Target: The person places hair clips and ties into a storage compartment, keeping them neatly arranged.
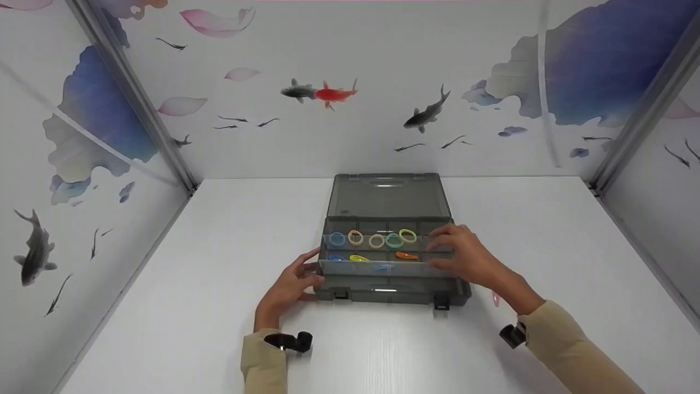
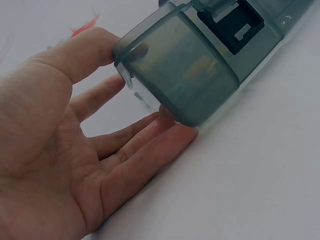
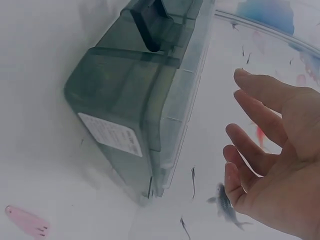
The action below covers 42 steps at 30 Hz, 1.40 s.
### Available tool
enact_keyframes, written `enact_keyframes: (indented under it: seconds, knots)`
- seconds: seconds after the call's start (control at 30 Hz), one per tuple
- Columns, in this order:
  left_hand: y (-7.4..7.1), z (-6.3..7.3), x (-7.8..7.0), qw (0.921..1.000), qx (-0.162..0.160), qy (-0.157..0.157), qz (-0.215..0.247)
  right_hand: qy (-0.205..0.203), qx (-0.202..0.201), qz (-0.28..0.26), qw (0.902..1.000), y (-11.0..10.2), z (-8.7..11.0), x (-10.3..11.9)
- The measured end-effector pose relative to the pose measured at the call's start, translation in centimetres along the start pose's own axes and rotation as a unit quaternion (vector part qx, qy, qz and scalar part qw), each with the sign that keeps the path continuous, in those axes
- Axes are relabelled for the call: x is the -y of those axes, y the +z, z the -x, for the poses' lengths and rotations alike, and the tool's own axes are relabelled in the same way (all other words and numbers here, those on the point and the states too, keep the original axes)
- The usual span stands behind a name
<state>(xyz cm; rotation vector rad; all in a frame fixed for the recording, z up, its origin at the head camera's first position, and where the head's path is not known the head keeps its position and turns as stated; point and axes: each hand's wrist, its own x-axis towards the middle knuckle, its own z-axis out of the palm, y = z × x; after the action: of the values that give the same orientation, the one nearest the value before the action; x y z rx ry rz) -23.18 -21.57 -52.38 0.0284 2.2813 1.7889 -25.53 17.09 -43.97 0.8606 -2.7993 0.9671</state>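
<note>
A translucent grey plastic storage box (image 1: pixel 383 294) stands on the table with its lid (image 1: pixel 388 197) raised at the back. In its clear tray (image 1: pixel 350 267) lie several coloured rings, among them a blue ring (image 1: pixel 337 239) and a green ring (image 1: pixel 394 241). Nearer the front are small hair clips, including a yellow clip (image 1: pixel 358 258) and an orange clip (image 1: pixel 406 255). My left hand (image 1: pixel 287 287) holds the box's left end, thumb and fingers on opposite sides in the left wrist view. Over the tray's right side hovers my right hand (image 1: pixel 470 254), fingers loosely bent around nothing.
A pink hair clip (image 3: pixel 28 222) lies on the white table (image 1: pixel 219 235) to the right of the box, partly hidden by my right arm in the head view. Printed panels with fish enclose the table at the back and both sides.
</note>
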Motion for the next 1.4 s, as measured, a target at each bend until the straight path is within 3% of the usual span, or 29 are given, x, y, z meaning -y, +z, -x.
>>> enact_keyframes:
  seconds: [0.33, 0.47, 0.73, 0.93, 1.17, 1.4]
  knots:
    - [0.0, 0.1, -0.1, 1.0, -0.001, 0.001, 0.005, 0.004, -0.041, 0.012, 0.9991, 0.0, 3.6, -1.5]
    - [0.0, 0.2, -0.1, 1.0, -0.003, 0.001, 0.004, 0.019, -0.061, -0.001, 0.998, 0.1, 5.0, -2.3]
    - [-0.1, 0.3, -0.1, 0.9999, 0.003, 0.003, 0.012, 0.059, -0.063, -0.03, 0.9958, 0.2, 7.2, -3.3]
    - [-0.1, 0.3, -0.1, 0.9999, 0.005, 0.005, 0.009, 0.103, -0.06, -0.048, 0.9917, -0.1, 8.5, -4.0]
    - [0.0, 0.2, 0.0, 1.0, 0.004, 0.003, 0.006, 0.166, -0.061, -0.028, 0.9838, -0.4, 9.7, -5.2]
    - [0.0, 0.3, 0.0, 1.0, 0.0, -0.002, 0.008, 0.239, -0.019, -0.045, 0.9698, -0.8, 10.0, -6.3]
